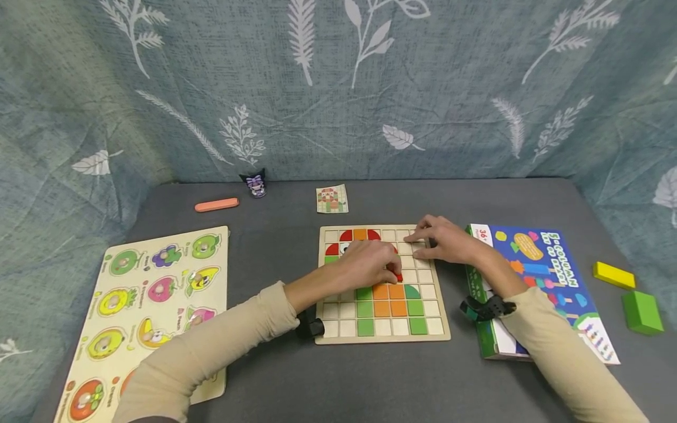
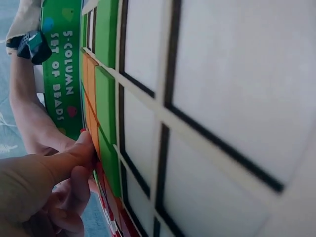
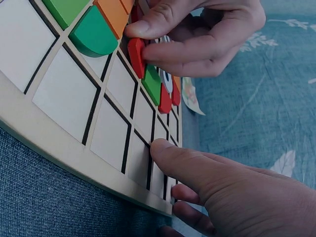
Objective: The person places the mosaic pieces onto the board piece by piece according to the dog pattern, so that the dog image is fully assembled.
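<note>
Head looks down; wrists skim the board (image 1: 438,329).

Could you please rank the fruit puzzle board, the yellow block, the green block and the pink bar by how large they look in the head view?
1. Fruit puzzle board, by far the largest.
2. Green block.
3. Yellow block and pink bar: these look about alike, and the bar lies farther away, so I would not rank them.

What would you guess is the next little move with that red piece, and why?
Probably lowering the red piece flat into an open square of the grid board. The left hand pinches it on edge just above the grid, beside the orange and green tiles, not yet seated. The right hand lies flat on the board, seemingly steadying it.
</note>
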`<state>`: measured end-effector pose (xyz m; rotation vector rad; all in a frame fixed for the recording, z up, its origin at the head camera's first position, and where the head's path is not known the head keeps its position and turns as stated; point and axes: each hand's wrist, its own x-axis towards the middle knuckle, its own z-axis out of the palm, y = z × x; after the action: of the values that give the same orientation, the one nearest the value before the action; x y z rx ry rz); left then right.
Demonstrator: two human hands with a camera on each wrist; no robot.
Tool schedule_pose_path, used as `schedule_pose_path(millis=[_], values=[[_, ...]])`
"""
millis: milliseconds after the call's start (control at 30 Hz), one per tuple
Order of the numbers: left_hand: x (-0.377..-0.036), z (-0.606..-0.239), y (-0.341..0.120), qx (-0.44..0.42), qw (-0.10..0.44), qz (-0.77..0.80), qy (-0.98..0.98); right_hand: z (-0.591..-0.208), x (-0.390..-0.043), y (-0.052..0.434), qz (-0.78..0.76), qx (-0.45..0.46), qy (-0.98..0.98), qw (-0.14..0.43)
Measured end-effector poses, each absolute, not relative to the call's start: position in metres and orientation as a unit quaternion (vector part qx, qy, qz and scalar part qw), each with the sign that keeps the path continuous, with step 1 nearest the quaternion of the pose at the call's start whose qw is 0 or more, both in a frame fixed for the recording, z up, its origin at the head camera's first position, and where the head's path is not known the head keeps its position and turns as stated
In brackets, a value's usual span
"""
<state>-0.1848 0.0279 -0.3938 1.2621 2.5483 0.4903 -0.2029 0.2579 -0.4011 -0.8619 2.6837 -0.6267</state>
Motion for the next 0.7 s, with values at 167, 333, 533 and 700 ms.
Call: schedule_pose_path(millis=[167,333,533,700], values=[[-0.182,-0.391,0.023,0.452,0.121,0.147,0.871,-0.403,-0.203,0.257,-0.22,-0.298,0.921,0.123],[-0.172,-0.381,-0.008,0.436,0.092,0.168,0.879,-0.404,-0.203,0.253,-0.223,-0.299,0.919,0.128],[-0.15,-0.372,-0.094,0.331,0.077,0.211,0.917,-0.402,-0.204,0.253,-0.219,-0.295,0.921,0.131],[-0.129,-0.372,-0.169,0.248,0.088,0.247,0.933,-0.401,-0.203,0.257,-0.223,-0.291,0.921,0.133]])
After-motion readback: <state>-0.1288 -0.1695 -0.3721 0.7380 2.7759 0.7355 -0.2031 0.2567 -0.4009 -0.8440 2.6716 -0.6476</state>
